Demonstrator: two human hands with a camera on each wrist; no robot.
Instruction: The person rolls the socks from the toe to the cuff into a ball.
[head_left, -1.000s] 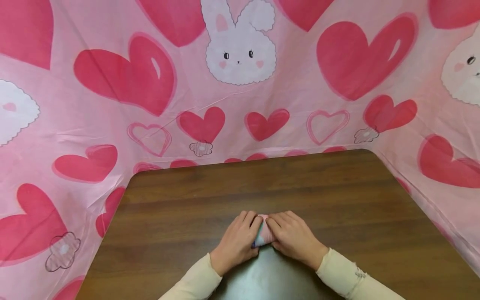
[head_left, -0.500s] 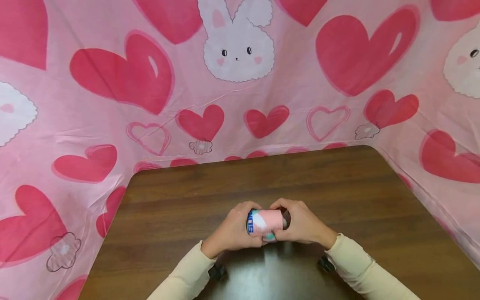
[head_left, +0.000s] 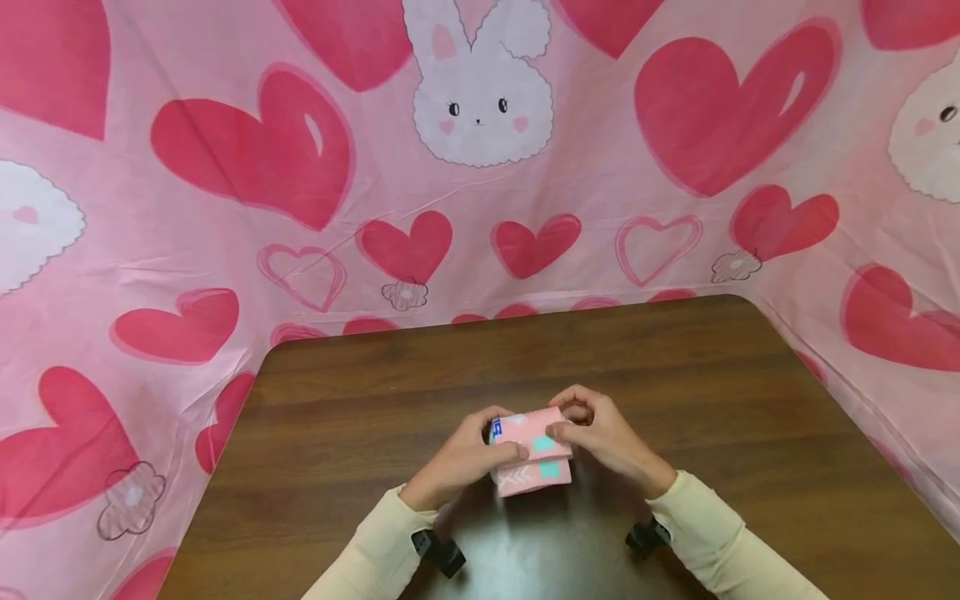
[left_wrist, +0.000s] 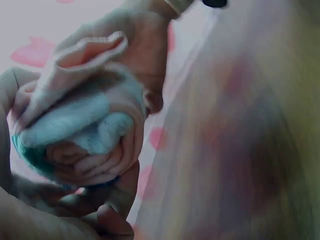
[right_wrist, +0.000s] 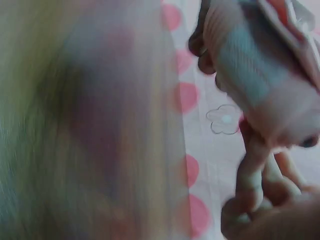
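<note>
A pink rolled-up sock bundle [head_left: 536, 442] with teal and white patches and blue lettering is held above the table in the head view. My left hand [head_left: 468, 454] grips its left end, thumb across the front and fingers behind. At the right end, my right hand [head_left: 611, 433] pinches the upper edge between thumb and fingers. A loose flap hangs along the lower side. The left wrist view looks onto the coiled end of the sock bundle [left_wrist: 120, 130], with its layers and an open fold showing. In the right wrist view, fingertips touch the near end of the sock bundle [right_wrist: 250, 70].
A brown wooden table [head_left: 375, 383] lies under the hands. Pink cloth [head_left: 465, 192] with hearts and rabbit faces hangs around its back and sides. Small black devices [head_left: 442, 554] sit at both wrists.
Both hands first covered the bundle low at the table, then raised and turned it. The right hand has shifted from cupping its end to pinching its edge, and a flap now shows below.
</note>
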